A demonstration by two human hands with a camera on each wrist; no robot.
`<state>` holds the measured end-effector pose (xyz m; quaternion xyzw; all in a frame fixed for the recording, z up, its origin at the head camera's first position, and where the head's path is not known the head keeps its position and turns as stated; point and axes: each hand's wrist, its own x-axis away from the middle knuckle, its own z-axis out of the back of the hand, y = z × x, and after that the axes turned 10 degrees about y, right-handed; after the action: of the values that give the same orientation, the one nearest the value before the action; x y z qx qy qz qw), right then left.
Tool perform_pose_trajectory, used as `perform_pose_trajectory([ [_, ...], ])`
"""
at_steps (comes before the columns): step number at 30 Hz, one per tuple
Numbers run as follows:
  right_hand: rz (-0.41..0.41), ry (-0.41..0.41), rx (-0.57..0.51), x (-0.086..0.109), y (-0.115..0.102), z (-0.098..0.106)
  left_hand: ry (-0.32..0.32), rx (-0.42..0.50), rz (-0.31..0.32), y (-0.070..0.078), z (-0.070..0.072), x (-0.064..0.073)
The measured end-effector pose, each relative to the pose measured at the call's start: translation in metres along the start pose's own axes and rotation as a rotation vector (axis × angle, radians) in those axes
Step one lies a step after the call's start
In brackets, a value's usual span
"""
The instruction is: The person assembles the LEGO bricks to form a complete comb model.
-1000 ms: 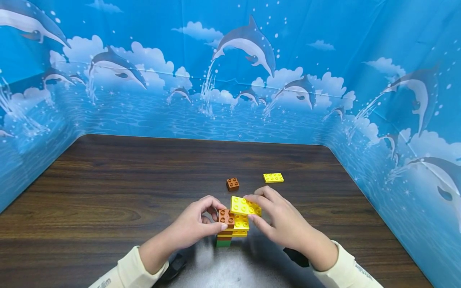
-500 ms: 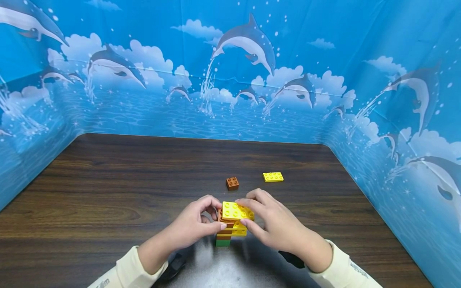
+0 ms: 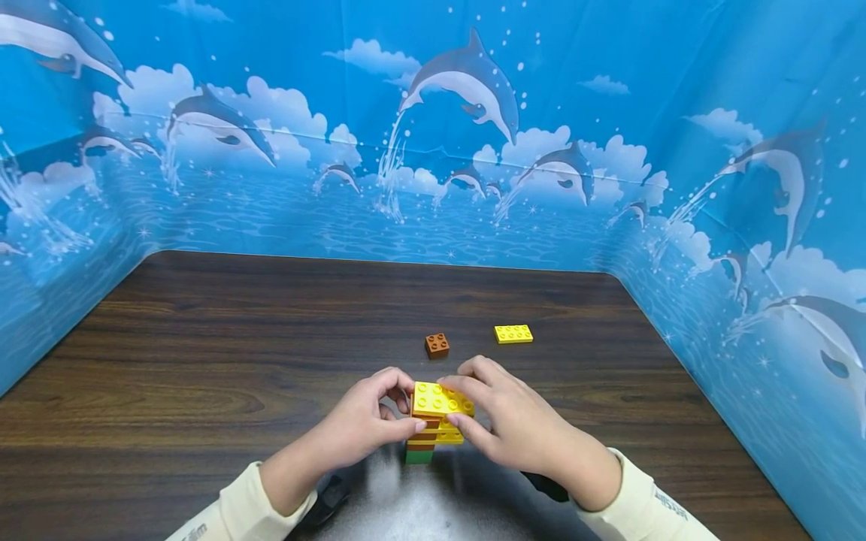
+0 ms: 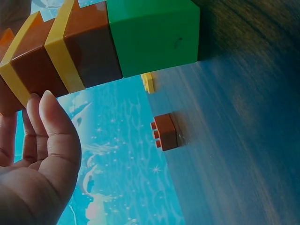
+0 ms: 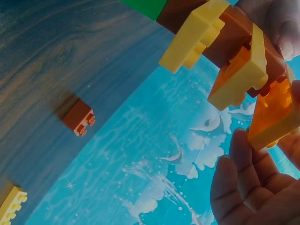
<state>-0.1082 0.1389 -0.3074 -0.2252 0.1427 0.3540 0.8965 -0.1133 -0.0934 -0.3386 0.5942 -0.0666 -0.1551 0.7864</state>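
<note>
The right hand [image 3: 507, 413] has its grip on the upper yellow plate [image 3: 436, 398], pinching it between thumb and fingers over the top of the brick tower [image 3: 422, 438]. The plate covers the tower's top and reaches out past its right side. In the right wrist view, studs of the top brown brick [image 5: 274, 61] show beneath the plate, so the two are not fully pressed together there. The left hand [image 3: 368, 417] grips the upper left part of the tower, thumb on the near side and fingers curled behind.

The tower stands upright on the bench [image 3: 237, 338], with a green block [image 3: 419, 456] at its foot. Above that block, brown bricks alternate with the lowest yellow plate [image 5: 187, 42] and the middle yellow plate [image 5: 240, 85], both jutting out to the tower's right.

Beyond the tower, well apart from it, lies a loose brown brick [image 3: 437, 346], studs up. A loose yellow plate [image 3: 513, 333] lies beyond the tower too, farther to the right, also studs up. Pale sleeves [image 3: 233, 503] show on the tower's near side, left and right. A blue backdrop [image 3: 433, 90] printed with dolphins rises far behind the tower and to both sides.
</note>
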Motion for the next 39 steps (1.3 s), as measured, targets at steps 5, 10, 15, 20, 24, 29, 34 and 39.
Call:
perform_pose_trajectory([
  [5, 0.020, -0.012, -0.010, -0.0021, -0.0002, 0.0012, -0.014, 0.026, 0.028, 0.0012, -0.0003, 0.0000],
  [10, 0.023, -0.039, -0.015, -0.0043, -0.0011, 0.0035, -0.021, 0.032, 0.028, 0.0016, 0.0000, 0.0003],
  [15, 0.013, -0.065, -0.008, -0.0063, -0.0020, 0.0057, -0.021, 0.025, 0.023, 0.0024, 0.0001, 0.0008],
  [20, 0.011, -0.074, 0.003, -0.0077, -0.0028, 0.0070, -0.012, -0.003, 0.017, 0.0039, 0.0003, 0.0012],
  [24, 0.017, -0.075, 0.015, -0.0081, -0.0035, 0.0071, -0.002, -0.023, 0.007, 0.0046, -0.0001, 0.0015],
  [29, 0.010, -0.081, 0.011, -0.0081, -0.0038, 0.0068, 0.004, -0.036, 0.001, 0.0049, -0.0004, 0.0014],
  [34, 0.010, -0.082, 0.005, -0.0080, -0.0036, 0.0068, -0.002, -0.030, -0.009, 0.0055, 0.0014, 0.0026],
  [39, 0.018, -0.074, 0.009, -0.0078, -0.0030, 0.0065, 0.014, 0.008, -0.014, 0.0079, 0.0040, 0.0045],
])
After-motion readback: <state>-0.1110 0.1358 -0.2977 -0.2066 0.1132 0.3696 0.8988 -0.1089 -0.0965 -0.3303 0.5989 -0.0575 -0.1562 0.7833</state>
